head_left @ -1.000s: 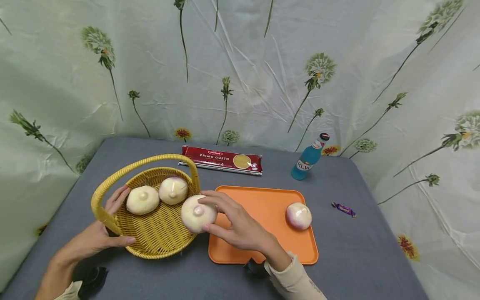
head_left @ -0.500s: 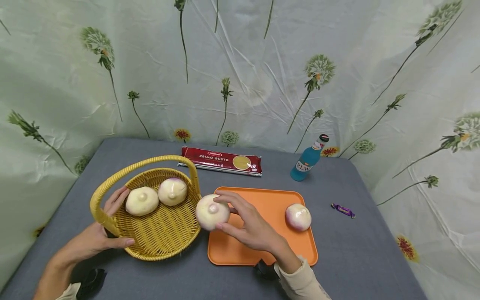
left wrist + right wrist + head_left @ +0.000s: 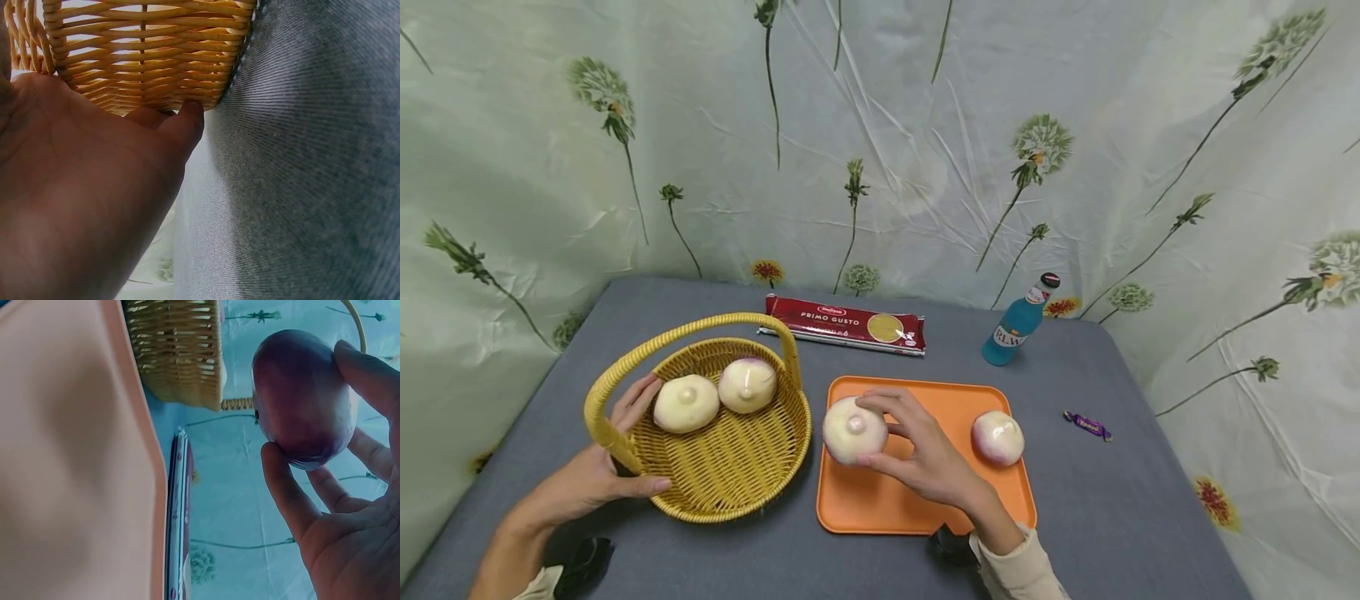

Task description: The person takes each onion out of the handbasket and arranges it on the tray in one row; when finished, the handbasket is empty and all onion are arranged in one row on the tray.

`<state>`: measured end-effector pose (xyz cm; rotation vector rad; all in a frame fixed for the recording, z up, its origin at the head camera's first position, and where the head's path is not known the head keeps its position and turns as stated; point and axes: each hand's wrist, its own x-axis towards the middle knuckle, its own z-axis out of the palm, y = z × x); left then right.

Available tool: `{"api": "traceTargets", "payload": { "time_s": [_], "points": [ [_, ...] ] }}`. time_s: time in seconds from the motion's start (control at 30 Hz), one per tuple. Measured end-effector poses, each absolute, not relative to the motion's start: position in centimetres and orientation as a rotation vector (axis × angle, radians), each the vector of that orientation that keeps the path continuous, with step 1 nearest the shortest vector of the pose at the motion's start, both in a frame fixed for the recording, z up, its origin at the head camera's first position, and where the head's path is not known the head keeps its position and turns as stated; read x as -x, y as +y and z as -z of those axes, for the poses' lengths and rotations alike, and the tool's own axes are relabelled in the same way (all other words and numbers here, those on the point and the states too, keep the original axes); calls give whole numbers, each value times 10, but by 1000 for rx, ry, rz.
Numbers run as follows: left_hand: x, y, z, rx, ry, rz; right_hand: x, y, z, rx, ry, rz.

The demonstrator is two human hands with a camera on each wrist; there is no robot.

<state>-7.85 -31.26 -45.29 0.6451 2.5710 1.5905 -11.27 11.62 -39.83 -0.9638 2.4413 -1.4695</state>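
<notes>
Lower centre: right hand [image 3: 917,450] pinching glossy, round white-and-purple bulb [image 3: 848,437] over orange rectangular tray [image 3: 880,510]. Lower left: left hand [image 3: 583,482] gripping yellow wicker basket [image 3: 722,477]. Shiny red packet [image 3: 820,315]: "PRIMO GUSTO"; blue bottle [image 3: 1022,319]: "RLW".

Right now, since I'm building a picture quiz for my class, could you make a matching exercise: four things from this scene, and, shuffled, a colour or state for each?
Column one
1. Left hand
2. Right hand
3. Tray
4. Bottle

Column two
A. Gripping a raised bulb
B. Blue, with a dark cap
C. Holding the basket
D. Orange, bearing a resting bulb

Pairs: 1-C, 2-A, 3-D, 4-B.
</notes>
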Motion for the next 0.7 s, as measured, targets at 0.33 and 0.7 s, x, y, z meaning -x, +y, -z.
{"api": "traceTargets", "payload": {
  "time_s": [0.33, 0.7],
  "points": [
    [80, -313, 455, -658, 2556, -1617, 114, 140, 400, 898, 2510, 1469],
    [79, -314, 455, -642, 2526, -1629, 118, 163, 410, 821, 2647, 1369]
  ]
}}
